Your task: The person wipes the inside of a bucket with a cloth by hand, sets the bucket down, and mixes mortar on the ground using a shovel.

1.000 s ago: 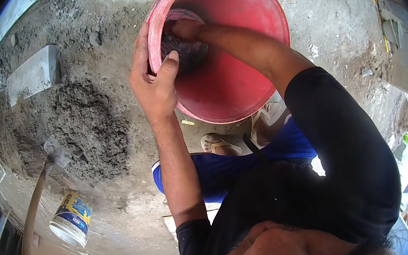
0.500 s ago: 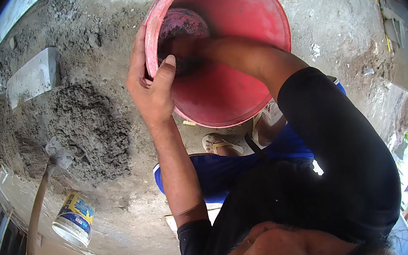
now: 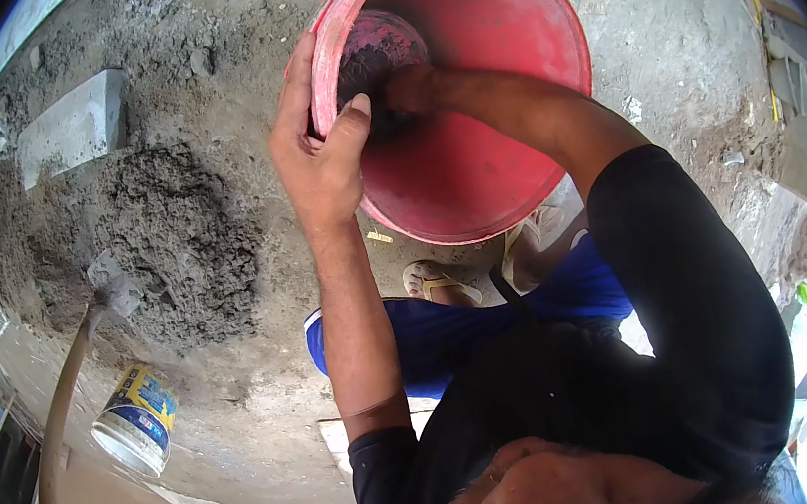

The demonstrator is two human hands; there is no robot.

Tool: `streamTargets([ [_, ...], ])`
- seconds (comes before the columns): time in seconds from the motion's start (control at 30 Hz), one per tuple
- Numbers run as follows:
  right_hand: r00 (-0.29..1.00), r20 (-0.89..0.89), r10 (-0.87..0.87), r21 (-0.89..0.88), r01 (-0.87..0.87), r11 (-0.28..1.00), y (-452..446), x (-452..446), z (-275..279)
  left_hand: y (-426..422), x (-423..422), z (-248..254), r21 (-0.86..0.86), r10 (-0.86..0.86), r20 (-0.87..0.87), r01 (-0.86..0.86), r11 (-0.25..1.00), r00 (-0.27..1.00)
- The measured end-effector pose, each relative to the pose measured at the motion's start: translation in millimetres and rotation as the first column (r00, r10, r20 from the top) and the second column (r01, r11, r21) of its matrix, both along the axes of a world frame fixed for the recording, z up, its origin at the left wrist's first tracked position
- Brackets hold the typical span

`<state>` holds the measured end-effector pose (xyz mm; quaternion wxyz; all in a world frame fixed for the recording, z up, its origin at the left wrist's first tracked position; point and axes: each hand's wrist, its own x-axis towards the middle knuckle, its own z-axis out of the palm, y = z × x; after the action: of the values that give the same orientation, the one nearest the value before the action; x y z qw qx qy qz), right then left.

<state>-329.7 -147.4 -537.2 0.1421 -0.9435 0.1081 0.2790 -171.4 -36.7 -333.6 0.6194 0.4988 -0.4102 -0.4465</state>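
A large red plastic bucket [image 3: 493,167] is tipped toward me, its mouth facing me. With fingers outside the rim and the thumb inside, my left hand [image 3: 323,157] grips its left side. My right hand [image 3: 410,90] reaches deep inside, near the bucket's dark, stained bottom. Its fingers are lost in shadow, and whatever they may hold is hidden. Dark grey residue marks the bottom around that hand.
Left of the bucket lies a heap of wet grey mortar [image 3: 179,248]. A long-handled shovel [image 3: 114,285] rests against it. Beyond are a pale slab [image 3: 73,128] and rubble. A labelled white pail [image 3: 137,422] stands lower left. My sandalled feet [image 3: 437,283] are below the bucket.
The bucket and both hands have shifted slightly right in view. My right hand has moved up and right inside the bucket, away from the left wall.
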Motion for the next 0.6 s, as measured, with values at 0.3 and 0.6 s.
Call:
streamTargets([
  [0.3,0.945,-0.088,-0.316,-0.027,0.315,0.949,-5,10,157,-2,9,-10,-0.014,0.023,0.066,-0.022,1.0,0.998],
  [0.6,0.412,0.27,-0.87,0.493,0.717,0.492,34,-96,259,1,13,-4,-0.006,0.147,0.229,-0.15,0.989,0.962],
])
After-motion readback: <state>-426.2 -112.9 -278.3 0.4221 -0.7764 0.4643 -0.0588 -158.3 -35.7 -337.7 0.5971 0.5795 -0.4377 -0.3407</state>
